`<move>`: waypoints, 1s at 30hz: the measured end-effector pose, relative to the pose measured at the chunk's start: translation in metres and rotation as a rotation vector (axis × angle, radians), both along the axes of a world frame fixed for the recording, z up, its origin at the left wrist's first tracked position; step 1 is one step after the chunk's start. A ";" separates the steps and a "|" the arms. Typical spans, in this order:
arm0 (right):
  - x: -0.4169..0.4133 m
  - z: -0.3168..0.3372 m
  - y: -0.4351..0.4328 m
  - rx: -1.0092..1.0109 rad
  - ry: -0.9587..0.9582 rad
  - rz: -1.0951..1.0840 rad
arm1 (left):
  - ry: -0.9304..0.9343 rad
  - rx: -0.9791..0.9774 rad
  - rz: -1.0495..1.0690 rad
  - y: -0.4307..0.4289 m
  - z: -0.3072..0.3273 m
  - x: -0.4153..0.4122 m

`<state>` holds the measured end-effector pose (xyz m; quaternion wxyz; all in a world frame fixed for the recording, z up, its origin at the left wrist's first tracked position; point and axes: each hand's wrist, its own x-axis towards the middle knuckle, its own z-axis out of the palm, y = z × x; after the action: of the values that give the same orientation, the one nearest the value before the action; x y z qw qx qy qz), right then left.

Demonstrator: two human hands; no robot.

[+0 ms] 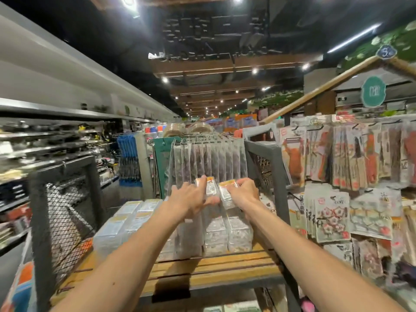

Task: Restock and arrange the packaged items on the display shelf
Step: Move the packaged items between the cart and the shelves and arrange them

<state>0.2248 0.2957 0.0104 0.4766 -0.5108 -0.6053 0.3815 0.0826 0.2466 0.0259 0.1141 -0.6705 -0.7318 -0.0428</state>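
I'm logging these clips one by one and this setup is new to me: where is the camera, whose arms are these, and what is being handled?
There is no machine here. One wide-angle camera sits on a person's head, looking forward and down, so the edges of the picture bend. The two bare arms are that person's own. The left hand grips the left packet, a clear pack with an orange label. The right hand grips the right packet, which looks the same, beside it. Below them, similar standing packs fill a wooden shelf next to a mesh side panel. Hanging packs fill the hooks behind.
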 end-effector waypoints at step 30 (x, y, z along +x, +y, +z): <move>-0.079 -0.170 -0.252 0.761 -0.200 0.773 | -0.326 0.594 0.154 -0.293 -0.169 -0.074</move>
<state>0.1455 0.0438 -0.1596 0.3931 -0.0768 -0.8862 0.2328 0.0089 -0.0468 -0.1432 0.1890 -0.5350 -0.7446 -0.3517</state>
